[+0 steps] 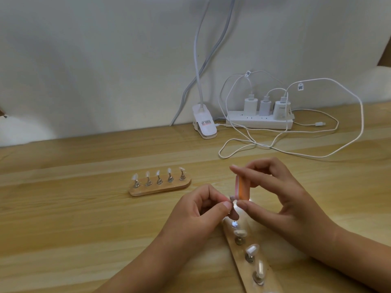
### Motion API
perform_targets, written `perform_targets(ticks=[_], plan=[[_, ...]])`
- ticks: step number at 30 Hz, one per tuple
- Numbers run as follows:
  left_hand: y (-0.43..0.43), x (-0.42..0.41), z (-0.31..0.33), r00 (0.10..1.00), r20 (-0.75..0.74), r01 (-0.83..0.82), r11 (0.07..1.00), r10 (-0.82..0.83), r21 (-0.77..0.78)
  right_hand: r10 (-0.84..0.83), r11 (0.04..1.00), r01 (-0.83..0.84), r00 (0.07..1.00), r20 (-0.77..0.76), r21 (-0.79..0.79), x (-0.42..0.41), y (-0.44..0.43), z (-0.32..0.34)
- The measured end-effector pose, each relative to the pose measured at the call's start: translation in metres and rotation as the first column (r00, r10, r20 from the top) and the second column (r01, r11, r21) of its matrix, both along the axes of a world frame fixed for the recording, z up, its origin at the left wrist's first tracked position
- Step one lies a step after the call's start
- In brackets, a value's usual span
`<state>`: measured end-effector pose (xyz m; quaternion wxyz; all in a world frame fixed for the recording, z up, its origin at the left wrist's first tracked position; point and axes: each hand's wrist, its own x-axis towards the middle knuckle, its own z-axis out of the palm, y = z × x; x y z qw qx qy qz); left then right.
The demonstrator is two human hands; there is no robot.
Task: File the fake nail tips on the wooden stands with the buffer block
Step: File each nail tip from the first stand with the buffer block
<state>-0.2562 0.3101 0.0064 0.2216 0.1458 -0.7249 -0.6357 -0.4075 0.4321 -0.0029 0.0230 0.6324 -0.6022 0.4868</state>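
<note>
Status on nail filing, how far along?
Done: nothing I can confirm by look. In hand: left hand pinches one nail tip over the near wooden stand, right hand holds the buffer block right by it. Left: at least three more tips on that stand, and five tips on the far wooden stand, away from both hands.

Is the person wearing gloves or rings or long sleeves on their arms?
No gloves. The left hand and right hand are both bare, with no rings, bracelets or watch showing. Both forearms are bare too, with no sleeves in view. The left thumbnail looks short and unpainted.
</note>
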Motion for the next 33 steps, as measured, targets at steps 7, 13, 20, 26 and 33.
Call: perform_targets(ticks=[7, 13, 20, 26, 33], plan=[[0.0006, 0.0010, 0.0003, 1.000, 0.015, 0.003, 1.000, -0.003, -0.009, -0.004, 1.000, 0.003, 0.999, 0.040, 0.015, 0.0008, 0.0001, 0.0022], [0.0000, 0.0017, -0.0007, 1.000, 0.013, 0.003, 1.000, -0.002, -0.019, -0.013, 1.000, 0.012, 1.000, 0.027, 0.025, 0.0040, 0.0010, 0.0027], [0.0005, 0.0020, -0.0014, 1.000, 0.020, 0.011, 0.999, -0.010, -0.040, -0.018, 0.999, 0.016, 0.997, 0.076, 0.038, 0.0036, 0.0019, 0.0054], [0.0006, 0.0011, -0.0026, 1.000, 0.015, 0.001, 0.999, 0.000, -0.045, 0.008, 1.000, -0.008, 1.000, 0.021, 0.029, 0.0050, 0.0017, 0.0045], [-0.0006, 0.0014, -0.0036, 0.999, 0.036, 0.004, 0.997, -0.001, -0.076, 0.021, 0.999, -0.020, 0.999, -0.025, 0.045, 0.0068, 0.0022, 0.0057]])
